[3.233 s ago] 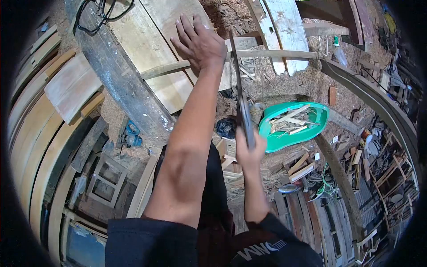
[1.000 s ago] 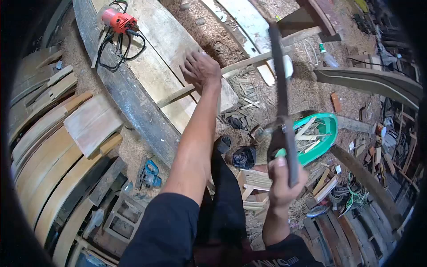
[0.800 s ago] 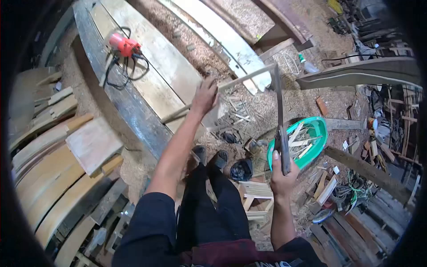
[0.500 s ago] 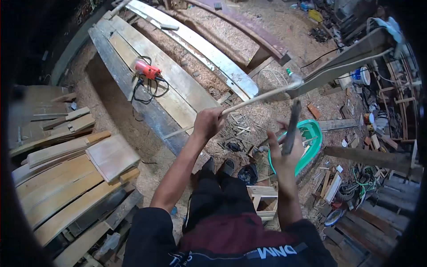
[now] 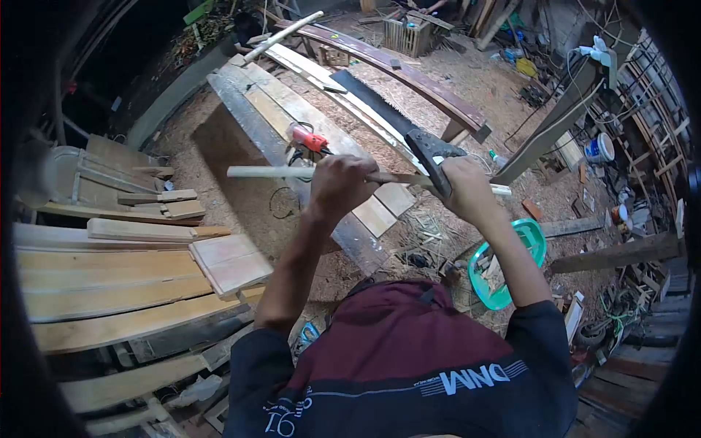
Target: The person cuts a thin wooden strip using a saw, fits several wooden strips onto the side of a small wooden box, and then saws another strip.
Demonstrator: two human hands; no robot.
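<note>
My left hand (image 5: 340,184) is closed around a thin wooden stick (image 5: 269,171), which lies nearly level across the view. The stick's pale end juts out to the left of the fist, and its other end runs off to the right past my right wrist. A handsaw (image 5: 376,104) is in my right hand (image 5: 467,179), its dark handle gripped and its toothed blade pointing away and up to the left. In this view the saw handle overlaps the stick. Beyond my left hand, a red power tool (image 5: 308,138) with a black cord rests on a long plank bench (image 5: 350,241).
A green basin (image 5: 539,241) holding wood scraps stands at the lower right. Stacked boards (image 5: 117,281) fill the left side. A slanted post (image 5: 551,131) carries a socket and cables. Offcuts and shavings cover the ground; a long maroon plank (image 5: 431,84) lies farther back.
My right hand has raised the saw from beside the basin, and its blade now points away. The stick has swung closer to level in my left hand. The view has tilted forward.
</note>
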